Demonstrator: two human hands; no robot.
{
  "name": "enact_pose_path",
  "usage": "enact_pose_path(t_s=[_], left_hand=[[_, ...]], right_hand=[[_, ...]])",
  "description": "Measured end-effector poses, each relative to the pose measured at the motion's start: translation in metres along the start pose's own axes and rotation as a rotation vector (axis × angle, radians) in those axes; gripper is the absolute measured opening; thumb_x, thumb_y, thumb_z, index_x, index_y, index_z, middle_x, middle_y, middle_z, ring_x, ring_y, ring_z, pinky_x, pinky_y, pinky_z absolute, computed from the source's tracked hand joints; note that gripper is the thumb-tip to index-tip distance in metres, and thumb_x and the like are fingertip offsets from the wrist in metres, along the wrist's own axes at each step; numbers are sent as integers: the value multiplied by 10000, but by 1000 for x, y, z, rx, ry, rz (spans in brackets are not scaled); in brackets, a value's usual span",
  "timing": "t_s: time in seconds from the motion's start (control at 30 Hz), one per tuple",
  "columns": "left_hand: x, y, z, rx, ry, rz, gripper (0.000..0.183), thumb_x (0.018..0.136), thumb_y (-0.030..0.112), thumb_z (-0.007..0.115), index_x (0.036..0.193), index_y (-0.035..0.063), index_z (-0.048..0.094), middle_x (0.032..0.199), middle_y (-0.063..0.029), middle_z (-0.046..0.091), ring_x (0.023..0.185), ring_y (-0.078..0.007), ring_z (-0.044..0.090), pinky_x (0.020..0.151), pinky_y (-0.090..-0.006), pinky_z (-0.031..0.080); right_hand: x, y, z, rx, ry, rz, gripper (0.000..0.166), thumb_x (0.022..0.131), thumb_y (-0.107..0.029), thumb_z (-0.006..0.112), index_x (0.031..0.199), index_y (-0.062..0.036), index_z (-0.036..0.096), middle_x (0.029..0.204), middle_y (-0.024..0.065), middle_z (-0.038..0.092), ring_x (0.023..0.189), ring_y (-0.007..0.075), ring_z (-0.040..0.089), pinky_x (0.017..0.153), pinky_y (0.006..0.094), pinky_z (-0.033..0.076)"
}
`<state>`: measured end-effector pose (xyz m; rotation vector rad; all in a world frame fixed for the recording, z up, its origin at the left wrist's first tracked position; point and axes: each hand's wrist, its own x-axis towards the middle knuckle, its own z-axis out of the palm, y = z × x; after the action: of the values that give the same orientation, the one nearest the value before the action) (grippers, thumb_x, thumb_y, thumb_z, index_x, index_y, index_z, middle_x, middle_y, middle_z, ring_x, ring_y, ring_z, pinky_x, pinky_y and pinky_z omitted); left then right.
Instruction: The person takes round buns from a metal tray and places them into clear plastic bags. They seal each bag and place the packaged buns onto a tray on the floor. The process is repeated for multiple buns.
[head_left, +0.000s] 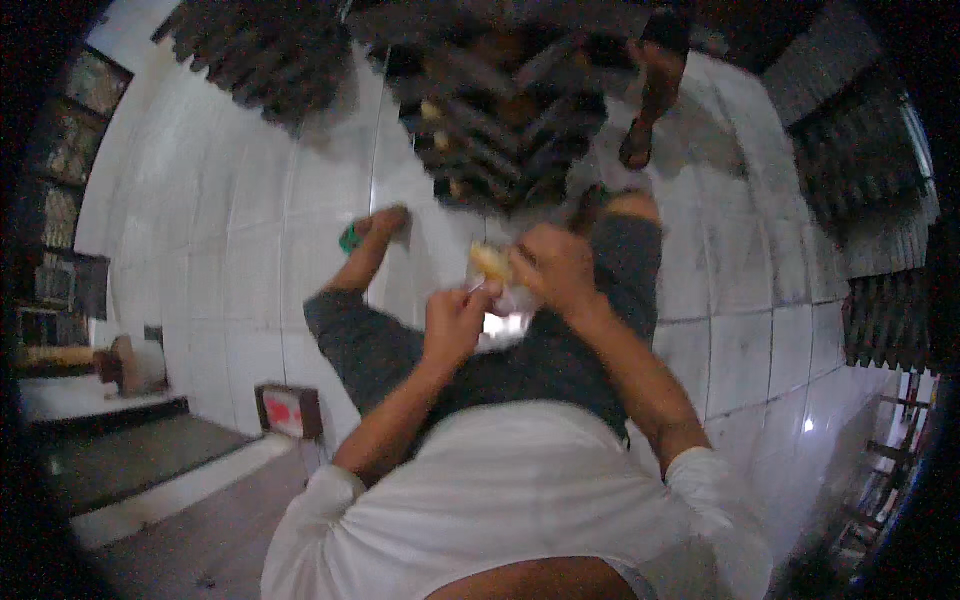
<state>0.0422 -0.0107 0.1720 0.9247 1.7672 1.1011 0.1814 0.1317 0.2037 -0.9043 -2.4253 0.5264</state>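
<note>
Both hands are close together above my lap, between my spread knees. My left hand (455, 319) has its thumb and fingers pinched on the edge of a thin plastic bag (514, 300) that looks clear. A yellowish piece (489, 260), blurred and of a kind I cannot tell, lies between the two hands at the bag's upper side. My right hand (553, 266) is curled at the right end of this yellowish piece, with its fingertips against it. Motion blur hides the exact contact of the fingers.
In front of my knees stands a large stack of dark, ridged pieces (510, 120), with another dark stack (262, 60) at upper left. Another person's leg and foot (641, 135) are at upper right. White tiles (322, 180) cover the floor. A framed box (289, 411) stands at lower left.
</note>
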Motion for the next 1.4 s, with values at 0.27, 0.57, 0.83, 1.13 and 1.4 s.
enact_pose_path(t_s=[0.27, 0.57, 0.83, 1.13, 1.4], left_hand=[[15, -44, 31, -244, -46, -66, 485, 979, 376, 627, 656, 14, 621, 538, -23, 547, 464, -105, 502, 466, -275, 383], [42, -31, 34, -1789, -680, -353, 957, 868, 840, 315, 1425, 75, 462, 1360, -280, 516, 1243, -406, 541, 1029, -523, 471], [4, 52, 23, -1649, -796, 53, 850, 867, 739, 528, 1427, 105, 444, 1342, -311, 514, 1152, -425, 612, 974, -572, 513], [5, 55, 42, -1590, -244, -52, 749, 848, 653, 653, 1239, 28, 522, 1108, -260, 642, 866, -329, 701, 779, -406, 638], [-78, 113, 56, -1591, -1044, -579, 1040, 710, 906, 460, 1458, 184, 431, 1440, -120, 492, 1294, -356, 491, 1065, -591, 379]], right_hand=[[-27, 15, 21, -172, -83, 20, 130, 793, -180, 736, 829, -55, 732, 795, 122, 699, 690, 307, 682, 612, 394, 537], [-23, -52, -44, 214, 150, -190, 126, 799, -137, 756, 872, -36, 738, 791, 115, 701, 715, 257, 698, 636, 364, 536], [-77, -90, -59, 236, 6, -76, 183, 805, -119, 764, 955, -35, 702, 843, 94, 664, 741, 252, 677, 661, 375, 537], [-80, -86, -54, 19, -145, -241, 260, 759, -207, 789, 899, -54, 631, 840, 90, 631, 752, 274, 661, 674, 416, 521], [-110, -33, -151, 146, 7, -131, 483, 730, -400, 848, 1062, -87, 691, 1039, 91, 727, 1005, 294, 703, 930, 391, 533]])
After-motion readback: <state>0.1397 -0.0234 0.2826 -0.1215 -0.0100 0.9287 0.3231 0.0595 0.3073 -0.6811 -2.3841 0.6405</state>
